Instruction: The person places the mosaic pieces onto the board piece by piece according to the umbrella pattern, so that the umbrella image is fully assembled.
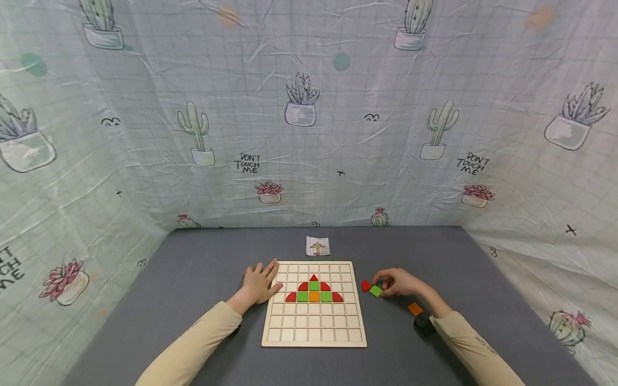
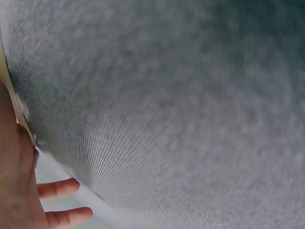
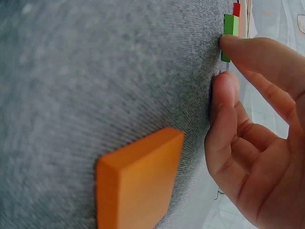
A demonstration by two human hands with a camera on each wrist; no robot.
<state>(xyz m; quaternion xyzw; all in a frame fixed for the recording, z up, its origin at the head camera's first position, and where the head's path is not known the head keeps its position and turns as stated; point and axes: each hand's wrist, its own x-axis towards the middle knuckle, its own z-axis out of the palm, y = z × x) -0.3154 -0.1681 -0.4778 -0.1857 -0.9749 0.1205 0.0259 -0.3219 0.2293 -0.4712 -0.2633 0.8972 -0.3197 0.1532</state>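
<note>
Straight-fingered and gripping nothing, the left hand [image 1: 258, 282] rests at the left edge of the wooden board [image 1: 314, 321], its fingertips reaching over the rim. That arm wears a tan sleeve [image 1: 193, 343], and grey cloth [image 1: 217, 268] covers the tabletop under everything.

On the board's grid, pieces form a stepped shape. Its lowest row runs, left to right: a red rounded piece [image 1: 291, 297], a green square [image 1: 302, 296], an orange square [image 1: 314, 296], another green square and another red rounded piece. Above that row, red rounded pieces flank one more green square, and a red triangle [image 1: 314, 278] caps the middle column. Just beyond the board's far edge lies a small printed card [image 1: 311, 241] bearing a similar pattern.

Right of the board, a loose red piece [image 1: 365, 286] lies on the cloth beside the loose green tile [image 1: 375, 291]. The right hand [image 1: 399, 282] pinches this green tile between thumb and forefinger. Farther right, near the right wrist, a loose orange tile [image 3: 143, 183] lies on the cloth.
</note>
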